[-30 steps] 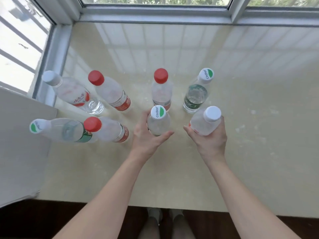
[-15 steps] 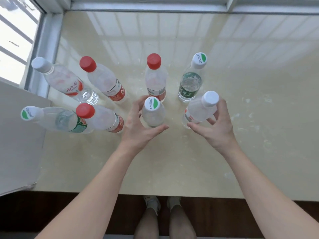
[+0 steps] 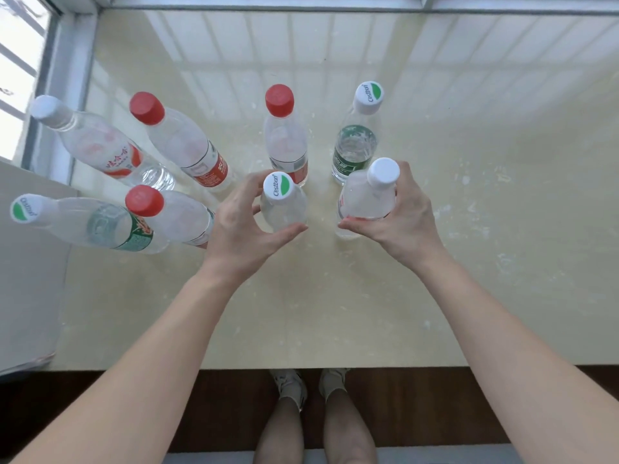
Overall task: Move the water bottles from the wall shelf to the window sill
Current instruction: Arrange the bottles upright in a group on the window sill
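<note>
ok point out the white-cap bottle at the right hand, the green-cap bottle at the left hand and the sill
white-cap bottle (image 3: 365, 199): head view, clear body below the neck
green-cap bottle (image 3: 278, 186): head view, top of its cap
sill (image 3: 502, 212): head view, bare surface at right

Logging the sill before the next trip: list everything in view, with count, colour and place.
red-capped bottles: three, clear, two at left, one back centre.
green-and-white-capped bottles: three, clear, far left, back right, centre front.
white-capped bottles: two, clear, back left, front right.
window sill: one, cream, under all the bottles.
window frame: grey, back and left edges.
floor: dark wood, below the sill.
shoes: two, pale, on the floor.
left hand: one, curled round the centre-front green-and-white-capped bottle.
right hand: one, grips the front-right white-capped bottle.
</note>
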`<state>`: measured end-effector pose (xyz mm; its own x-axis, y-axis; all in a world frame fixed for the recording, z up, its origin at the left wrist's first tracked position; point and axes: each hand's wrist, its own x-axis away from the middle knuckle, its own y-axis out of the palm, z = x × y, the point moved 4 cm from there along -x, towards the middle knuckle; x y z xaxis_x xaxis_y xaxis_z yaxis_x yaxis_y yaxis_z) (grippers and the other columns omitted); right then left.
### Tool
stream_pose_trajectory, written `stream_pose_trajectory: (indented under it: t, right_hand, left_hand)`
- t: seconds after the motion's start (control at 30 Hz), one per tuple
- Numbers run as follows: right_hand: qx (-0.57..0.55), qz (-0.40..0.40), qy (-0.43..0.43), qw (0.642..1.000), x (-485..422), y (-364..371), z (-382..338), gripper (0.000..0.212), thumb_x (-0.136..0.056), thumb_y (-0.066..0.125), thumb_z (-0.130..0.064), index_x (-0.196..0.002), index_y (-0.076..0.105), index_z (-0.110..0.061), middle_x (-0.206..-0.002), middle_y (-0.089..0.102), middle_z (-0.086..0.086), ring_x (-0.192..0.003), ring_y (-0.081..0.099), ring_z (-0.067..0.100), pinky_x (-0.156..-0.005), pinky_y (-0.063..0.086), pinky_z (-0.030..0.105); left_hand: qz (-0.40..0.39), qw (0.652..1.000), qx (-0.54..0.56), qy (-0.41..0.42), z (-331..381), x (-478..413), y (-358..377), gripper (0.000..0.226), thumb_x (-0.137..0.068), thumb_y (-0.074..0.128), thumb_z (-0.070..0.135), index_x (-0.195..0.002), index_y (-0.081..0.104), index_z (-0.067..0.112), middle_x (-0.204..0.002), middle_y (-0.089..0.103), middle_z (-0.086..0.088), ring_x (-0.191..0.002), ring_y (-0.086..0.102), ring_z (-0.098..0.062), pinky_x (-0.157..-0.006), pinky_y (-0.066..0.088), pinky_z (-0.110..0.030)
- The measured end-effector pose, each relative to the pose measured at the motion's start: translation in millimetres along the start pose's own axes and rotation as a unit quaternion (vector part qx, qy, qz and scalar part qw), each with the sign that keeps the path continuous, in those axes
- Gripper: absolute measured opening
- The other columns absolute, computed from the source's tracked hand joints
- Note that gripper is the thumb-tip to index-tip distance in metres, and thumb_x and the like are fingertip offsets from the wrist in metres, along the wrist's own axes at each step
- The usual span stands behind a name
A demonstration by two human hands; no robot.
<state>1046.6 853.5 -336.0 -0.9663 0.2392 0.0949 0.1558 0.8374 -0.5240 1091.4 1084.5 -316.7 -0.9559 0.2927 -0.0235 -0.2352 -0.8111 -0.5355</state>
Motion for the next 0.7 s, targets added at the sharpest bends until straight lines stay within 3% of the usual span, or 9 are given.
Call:
stream_pose_trajectory:
  t: [0.2,0.27,0.4,0.47,0.6,0.7]
  right_hand:
    - [-0.019,-0.026,0.022,0.999,0.5,7.2,26.2,0.075,-0.056,0.098,-0.029,-0.119,0.059,-0.023,-0.106,0.066,-0.018,-0.1,0.061,0.004,-0.084,0.048,0.016]
    - [-0.016,-0.042,0.032,0.998,1.2,10.8,32.3,0.066,-0.058,0.097,-0.022,-0.111,0.058,-0.027,-0.1,0.064,-0.025,-0.094,0.058,-0.001,-0.08,0.045,0.009]
    - [-0.014,-0.063,0.045,0.997,-1.3,12.1,37.4,0.063,-0.058,0.096,-0.018,-0.108,0.059,-0.031,-0.094,0.061,-0.029,-0.091,0.056,-0.004,-0.073,0.041,0.003]
    - [-0.012,-0.073,0.051,0.996,-0.8,11.4,38.5,0.062,-0.058,0.096,-0.018,-0.107,0.06,-0.03,-0.094,0.061,-0.028,-0.088,0.057,-0.006,-0.074,0.042,0.006]
    - [-0.011,-0.073,0.06,0.995,0.8,8.2,41.4,0.06,-0.059,0.096,-0.015,-0.104,0.059,-0.031,-0.092,0.06,-0.029,-0.08,0.054,-0.024,-0.071,0.04,0.001]
    - [-0.005,-0.064,0.055,0.996,0.9,9.2,40.1,0.062,-0.058,0.096,-0.016,-0.104,0.059,-0.033,-0.093,0.06,-0.029,-0.084,0.057,-0.016,-0.071,0.039,0.0]
  left_hand:
    - [-0.022,0.999,-0.03,-0.019,-24.9,1.4,8.7,0.086,-0.063,0.092,0.03,-0.133,0.043,0.025,-0.112,0.049,0.038,-0.102,0.053,0.012,-0.089,0.041,-0.003]
    - [-0.029,0.999,-0.038,-0.024,-33.0,-0.2,12.2,0.086,-0.063,0.092,0.029,-0.134,0.043,0.02,-0.109,0.047,0.037,-0.1,0.05,0.009,-0.086,0.038,0.002]
    - [-0.036,0.997,-0.056,-0.028,-38.3,-6.6,17.2,0.076,-0.064,0.091,0.029,-0.126,0.051,0.012,-0.109,0.055,0.014,-0.1,0.052,-0.002,-0.084,0.039,0.001]
    - [-0.036,0.997,-0.06,-0.026,-38.4,-6.8,18.7,0.074,-0.064,0.091,0.028,-0.124,0.052,0.011,-0.108,0.055,0.013,-0.098,0.05,0.001,-0.083,0.038,0.003]
    - [-0.031,0.998,-0.054,-0.031,-40.5,-5.0,19.9,0.071,-0.065,0.091,0.025,-0.123,0.054,0.009,-0.103,0.053,0.019,-0.097,0.047,0.004,-0.081,0.038,0.003]
    - [-0.034,0.998,-0.052,-0.027,-40.7,-4.7,20.7,0.071,-0.065,0.091,0.025,-0.124,0.055,0.01,-0.105,0.054,0.018,-0.099,0.05,0.001,-0.083,0.04,0.001]
